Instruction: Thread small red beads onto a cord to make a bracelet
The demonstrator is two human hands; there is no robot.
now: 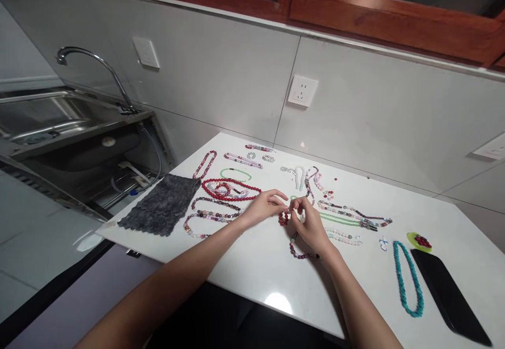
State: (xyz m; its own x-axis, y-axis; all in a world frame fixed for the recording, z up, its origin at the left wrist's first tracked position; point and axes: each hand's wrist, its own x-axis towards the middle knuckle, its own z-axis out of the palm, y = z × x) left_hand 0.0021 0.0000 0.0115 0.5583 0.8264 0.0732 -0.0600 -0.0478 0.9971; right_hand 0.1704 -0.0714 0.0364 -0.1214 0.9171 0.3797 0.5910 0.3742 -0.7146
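Observation:
A short strand of red beads (283, 217) hangs between my two hands, just over the white table. My left hand (268, 205) pinches it near its top, with thumb and fingertips drawn together. From the other side, my right hand (310, 224) meets it with thumb and index finger closed at the strand's upper end; any thin thread there is too small to see. Below my right wrist lies a dark multicoloured bead strand (300, 256), partly hidden by that hand. To the left of my left hand is a long red bead necklace (232, 199) on the table.
Several bead strands cover the white table (252, 280), including a green necklace (341, 220) and a turquoise necklace (398, 270). A dark cloth (160, 207) lies at the left. A black phone (450, 296) and a yellow-green dish (413, 240) of red beads are at the right.

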